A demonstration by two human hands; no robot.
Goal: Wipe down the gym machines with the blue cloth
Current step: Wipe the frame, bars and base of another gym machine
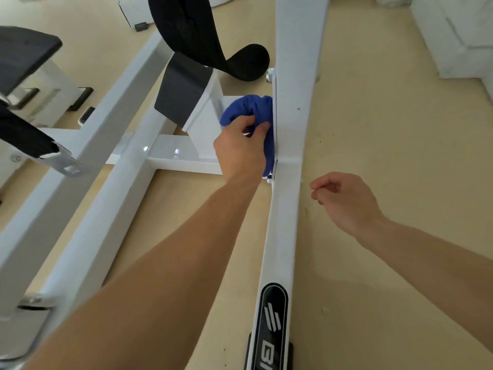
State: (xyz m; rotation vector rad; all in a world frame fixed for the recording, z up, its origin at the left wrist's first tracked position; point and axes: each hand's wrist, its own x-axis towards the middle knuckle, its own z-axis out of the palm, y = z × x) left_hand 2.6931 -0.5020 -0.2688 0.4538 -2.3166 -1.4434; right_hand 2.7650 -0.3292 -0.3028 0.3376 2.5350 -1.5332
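Observation:
My left hand (pixel 241 150) grips the bunched blue cloth (pixel 250 109) and holds it against the inner side of a long white frame beam (pixel 288 129) of the gym machine, where a white cross bar (pixel 184 156) joins it. Part of the cloth hangs down behind my fingers. My right hand (pixel 344 201) hovers to the right of that beam above the floor, fingers loosely curled, holding nothing.
A black pad (pixel 248 62) and a black-capped white post (pixel 186 94) stand just left of the cloth. More white beams (pixel 106 182) run diagonally at left, with a black seat (pixel 24 52) and strap (pixel 24 134). Beige floor (pixel 386 129) spreads to the right; white blocks (pixel 458 33) sit top right.

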